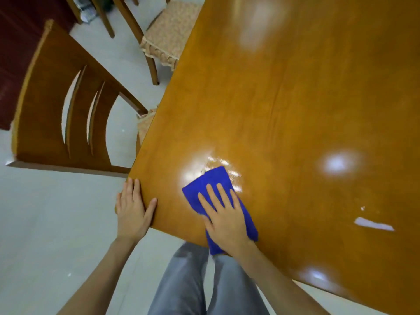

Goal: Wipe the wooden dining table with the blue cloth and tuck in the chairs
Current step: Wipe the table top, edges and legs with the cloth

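Pressing the blue cloth [205, 185] flat on the wooden dining table [295, 98], the right grip [225, 218] is a bare hand, fully open: palm down, fingers straight and slightly spread, pointing away from the body, nothing pinched. The forearm comes in straight from bottom right. The cloth is folded and sits near the table's near-left corner, its lower end reaching the near edge. A wet sheen [227, 165] lies just beyond the cloth's far end. The left grip [131, 212] is open too, braced on that corner with fingers straight along the table's left edge and thumb splayed onto the top, holding nothing. The near chair [56, 105], with a slatted back, stands at the table's left side, its seat cushion partly under the edge. The far chair [168, 30], with a ruffled cushion, is also only partly under. Grey trousers [193, 280] are right at the near edge, over the pale floor [45, 223].
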